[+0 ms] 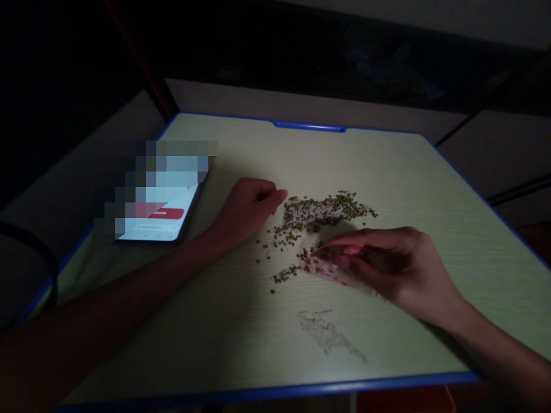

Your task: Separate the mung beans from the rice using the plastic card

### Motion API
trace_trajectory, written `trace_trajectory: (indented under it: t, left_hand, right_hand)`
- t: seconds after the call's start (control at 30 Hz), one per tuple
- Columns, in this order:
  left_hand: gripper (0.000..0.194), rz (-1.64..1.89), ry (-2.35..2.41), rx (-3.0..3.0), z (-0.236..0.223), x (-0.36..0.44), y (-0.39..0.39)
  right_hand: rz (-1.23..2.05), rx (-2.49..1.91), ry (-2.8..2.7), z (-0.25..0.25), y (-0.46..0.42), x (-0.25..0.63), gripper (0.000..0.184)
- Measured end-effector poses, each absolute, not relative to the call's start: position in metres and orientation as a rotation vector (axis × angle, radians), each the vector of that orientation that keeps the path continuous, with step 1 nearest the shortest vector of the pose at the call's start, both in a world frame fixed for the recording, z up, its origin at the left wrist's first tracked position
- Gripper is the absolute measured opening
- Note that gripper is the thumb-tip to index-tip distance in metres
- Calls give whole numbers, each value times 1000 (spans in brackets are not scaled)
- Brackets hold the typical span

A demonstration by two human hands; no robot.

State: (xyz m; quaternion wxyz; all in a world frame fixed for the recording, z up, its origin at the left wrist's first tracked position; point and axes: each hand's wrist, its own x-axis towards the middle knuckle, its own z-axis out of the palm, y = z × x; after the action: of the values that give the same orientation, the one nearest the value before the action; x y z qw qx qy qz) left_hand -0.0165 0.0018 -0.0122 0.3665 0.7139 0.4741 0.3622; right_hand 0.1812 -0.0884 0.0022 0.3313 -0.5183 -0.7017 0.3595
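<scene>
My left hand (249,206) rests on the table with its fingers curled in and the thumb pressed near them; what they hold, if anything, is hidden. Just right of it lies a spread heap of small green beans (318,209) mixed with pale grains. My right hand (404,269) is closed on a clear plastic bag (322,268) with red print, low over the table in front of the heap. Some green beans lie at the bag's left end; whether they are inside or beside it I cannot tell. A few stray beans (284,276) lie left of the bag.
The pale wooden table (241,338) has a blue edge. A lit phone or tablet (172,201), partly pixelated, stands at the left. A greyish mark (329,335) shows near the front. A dark cable (49,261) hangs at the left edge. The room is dim.
</scene>
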Motion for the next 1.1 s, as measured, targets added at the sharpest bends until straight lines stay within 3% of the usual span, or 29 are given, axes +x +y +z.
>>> trace_trajectory:
  t: [1.1]
  left_hand:
    - [35,895,1215,1857,-13,-17,2]
  right_hand:
    - [993,-1337,-1744,-4,-87,175,24]
